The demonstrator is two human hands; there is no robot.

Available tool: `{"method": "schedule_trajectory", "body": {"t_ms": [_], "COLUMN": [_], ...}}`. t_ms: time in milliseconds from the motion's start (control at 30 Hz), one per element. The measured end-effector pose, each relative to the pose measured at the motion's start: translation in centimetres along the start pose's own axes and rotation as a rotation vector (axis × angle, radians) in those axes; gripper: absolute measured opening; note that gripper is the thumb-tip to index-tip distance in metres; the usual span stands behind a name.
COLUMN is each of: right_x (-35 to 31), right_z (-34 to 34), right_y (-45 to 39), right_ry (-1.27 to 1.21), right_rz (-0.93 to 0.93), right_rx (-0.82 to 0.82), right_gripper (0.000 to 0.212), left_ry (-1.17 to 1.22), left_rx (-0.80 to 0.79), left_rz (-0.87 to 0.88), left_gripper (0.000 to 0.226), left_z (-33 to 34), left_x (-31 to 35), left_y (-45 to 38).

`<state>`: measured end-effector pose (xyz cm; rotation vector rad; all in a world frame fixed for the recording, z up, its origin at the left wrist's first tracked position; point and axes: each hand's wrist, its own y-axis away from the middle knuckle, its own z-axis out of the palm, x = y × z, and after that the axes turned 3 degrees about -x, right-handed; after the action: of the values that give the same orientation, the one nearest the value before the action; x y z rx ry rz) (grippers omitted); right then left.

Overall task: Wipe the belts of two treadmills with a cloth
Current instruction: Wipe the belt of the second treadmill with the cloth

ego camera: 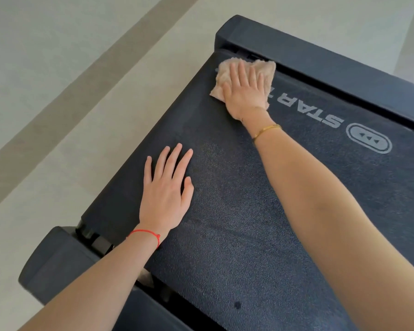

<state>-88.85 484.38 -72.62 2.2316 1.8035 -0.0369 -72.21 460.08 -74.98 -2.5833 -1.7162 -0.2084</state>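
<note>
Cloth (227,75): pale peach, crumpled, lying at far corner of dark textured belt (249,223). Right hand (245,91) pressing it flat, fingers spread. Left hand (165,189) resting open-fingered on belt edge.

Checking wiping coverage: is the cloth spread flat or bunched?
Bunched: the cloth shows rumpled folds around the right hand pressing it on the belt.

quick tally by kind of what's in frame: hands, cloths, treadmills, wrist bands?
Bare hands: 2, left hand flat on the belt, right hand pressing the cloth
Peach terry cloth: 1
Black treadmill: 1
Wrist bands: 2, red string bracelet, gold bangle
Total: 6
</note>
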Motion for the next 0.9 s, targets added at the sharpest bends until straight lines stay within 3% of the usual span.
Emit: {"method": "schedule_trajectory", "body": {"t_ms": [167,267,333,433,600,900], "right_x": [-4.8,-3.5,-0.8,4.2,4.2,3.4], "right_z": [1.0,1.2,0.4,-1.7,-1.5,-1.1], "right_y": [0.1,0.4,-0.5,-1.1,1.1,1.9], "right_ry": [0.044,0.11,0.165,0.053,0.046,0.0], "right_rz": [-0.315,-0.423,-0.354,-0.117,-0.197,-0.121], "right_rx": [-0.036,-0.043,-0.027,-0.015,0.016,0.065], "right_gripper": [0.055,0.056,0.057,0.059,0.054,0.059], "left_ry": [0.0,0.009,0.011,0.002,-0.01,0.008], "left_rx": [0.005,-0.001,-0.003,-0.009,-0.014,-0.016], "left_rz": [0.002,0.009,0.011,0.01,0.002,0.002], "left_gripper": [0.057,0.057,0.057,0.057,0.057,0.057], "left_z": [0.1,0.1,0.2,0.1,-0.1,-0.2], "left_x": [-0.1,-0.3,-0.4,-0.4,-0.2,-0.1], "left_y": [-0.2,-0.1,-0.1,-0.2,-0.1,0.0]}}
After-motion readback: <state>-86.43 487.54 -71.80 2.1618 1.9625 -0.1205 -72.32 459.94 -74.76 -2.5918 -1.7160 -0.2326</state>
